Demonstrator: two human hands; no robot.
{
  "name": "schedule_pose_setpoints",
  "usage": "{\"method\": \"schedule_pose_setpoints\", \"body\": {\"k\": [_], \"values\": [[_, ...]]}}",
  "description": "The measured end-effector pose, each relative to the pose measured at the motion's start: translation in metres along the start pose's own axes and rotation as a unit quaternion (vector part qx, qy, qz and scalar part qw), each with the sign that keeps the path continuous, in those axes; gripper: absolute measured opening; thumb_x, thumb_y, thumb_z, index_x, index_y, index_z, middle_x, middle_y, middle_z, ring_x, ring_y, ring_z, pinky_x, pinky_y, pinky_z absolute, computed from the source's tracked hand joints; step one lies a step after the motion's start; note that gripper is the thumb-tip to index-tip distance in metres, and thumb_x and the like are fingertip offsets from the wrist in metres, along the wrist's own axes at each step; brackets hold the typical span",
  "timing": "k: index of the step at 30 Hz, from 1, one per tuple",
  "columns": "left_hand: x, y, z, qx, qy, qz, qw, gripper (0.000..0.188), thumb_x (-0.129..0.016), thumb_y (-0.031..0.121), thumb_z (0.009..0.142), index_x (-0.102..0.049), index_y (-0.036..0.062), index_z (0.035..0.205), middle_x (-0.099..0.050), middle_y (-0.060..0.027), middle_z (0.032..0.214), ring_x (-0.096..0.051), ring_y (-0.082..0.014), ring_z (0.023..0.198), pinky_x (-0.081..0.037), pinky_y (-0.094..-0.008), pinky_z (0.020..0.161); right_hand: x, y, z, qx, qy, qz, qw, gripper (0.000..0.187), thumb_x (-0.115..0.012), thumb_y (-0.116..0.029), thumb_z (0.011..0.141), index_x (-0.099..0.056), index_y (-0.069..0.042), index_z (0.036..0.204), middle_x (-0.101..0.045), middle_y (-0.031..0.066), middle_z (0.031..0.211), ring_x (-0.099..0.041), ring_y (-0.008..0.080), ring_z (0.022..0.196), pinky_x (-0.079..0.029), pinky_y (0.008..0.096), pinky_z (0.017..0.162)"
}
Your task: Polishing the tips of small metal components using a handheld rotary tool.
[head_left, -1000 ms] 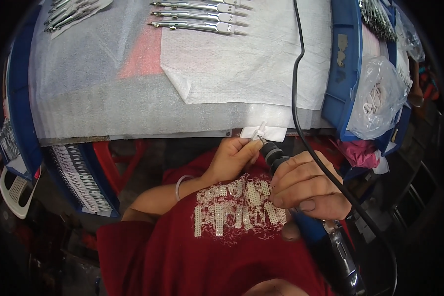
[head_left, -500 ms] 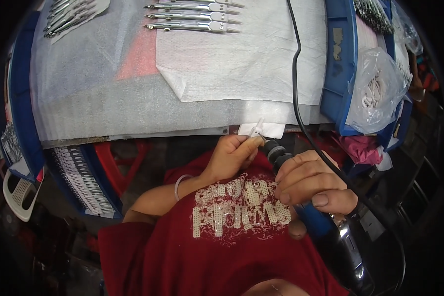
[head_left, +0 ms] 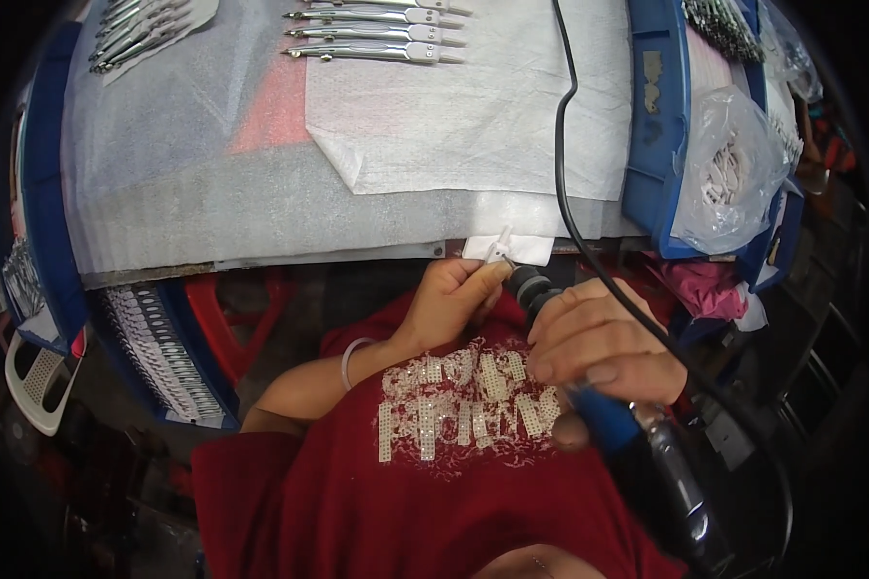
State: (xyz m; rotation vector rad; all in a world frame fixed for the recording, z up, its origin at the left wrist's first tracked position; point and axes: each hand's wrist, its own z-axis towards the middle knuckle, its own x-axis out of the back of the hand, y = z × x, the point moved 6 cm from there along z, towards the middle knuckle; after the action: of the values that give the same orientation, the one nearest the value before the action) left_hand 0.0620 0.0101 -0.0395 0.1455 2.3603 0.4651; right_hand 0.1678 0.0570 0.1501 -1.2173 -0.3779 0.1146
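My left hand is closed at the table's front edge, pinching a drawing compass whose white head sticks out past the thumb. Its legs are hidden in the hand. In my right hand, fingers wrapped round it, is a corded electric screwdriver with a blue and black body. The screwdriver's black nose points up and left, its tip at the side of the compass head; whether the tip sits in a screw is too small to tell. Behind the compass head, a small white pad lies over the edge.
Several finished-looking compasses lie in a row on the white sheet; more sit at far left. At right, a blue bin borders a clear bag of small white parts. A black cord crosses the table.
My right hand and the screwdriver have shifted slightly left and up. The cord has swung a little left. My left hand keeps its pinch on the compass.
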Motion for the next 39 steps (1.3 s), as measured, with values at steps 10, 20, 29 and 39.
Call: {"method": "schedule_pose_setpoints", "body": {"k": [10,20,29,39], "values": [[-0.007,0.025,-0.015,0.035,-0.143,0.037,0.988,0.03,-0.048,0.024,0.099,-0.061,-0.0011,0.108,-0.055,-0.0006,0.071,-0.047,-0.0058,0.056,-0.039,-0.0202,0.051,0.018,-0.021,-0.041,0.11,0.233,-0.031,0.966,0.059,-0.07,-0.025,0.085,-0.034,-0.003,0.126,-0.062,0.0128,0.087,-0.063,0.0233,0.071,-0.052,0.0386,0.068],[0.005,0.137,-0.107,-0.271,-0.14,0.325,0.895,0.029,-0.048,0.001,0.093,-0.058,-0.0046,0.12,-0.052,-0.005,0.092,-0.054,-0.0101,0.073,-0.047,-0.0232,0.067,0.009,-0.023,-0.052,0.041,0.387,-0.044,0.92,0.059,-0.068,-0.037,0.081,-0.039,-0.005,0.121,-0.054,0.0055,0.075,-0.053,0.0162,0.059,-0.043,0.0335,0.058],[0.101,0.346,-0.113,-0.527,0.158,0.495,0.673,0.016,-0.06,0.002,0.087,-0.058,0.0007,0.103,-0.062,-0.0021,0.091,-0.056,-0.0078,0.082,-0.044,-0.0204,0.072,-0.004,-0.033,-0.057,-0.006,0.285,0.014,0.958,0.048,-0.064,-0.012,0.085,-0.036,-0.004,0.122,-0.057,0.0121,0.093,-0.055,0.0214,0.086,-0.045,0.0361,0.082],[0.166,0.448,-0.048,-0.332,0.145,0.609,0.706,0.014,-0.064,0.005,0.083,-0.065,0.0007,0.096,-0.064,-0.0029,0.09,-0.058,-0.0109,0.086,-0.046,-0.0237,0.078,-0.004,-0.031,-0.051,-0.082,0.308,-0.001,0.948,0.047,-0.062,0.001,0.08,-0.04,-0.006,0.12,-0.058,0.0093,0.093,-0.055,0.0168,0.085,-0.045,0.0314,0.08]]}}
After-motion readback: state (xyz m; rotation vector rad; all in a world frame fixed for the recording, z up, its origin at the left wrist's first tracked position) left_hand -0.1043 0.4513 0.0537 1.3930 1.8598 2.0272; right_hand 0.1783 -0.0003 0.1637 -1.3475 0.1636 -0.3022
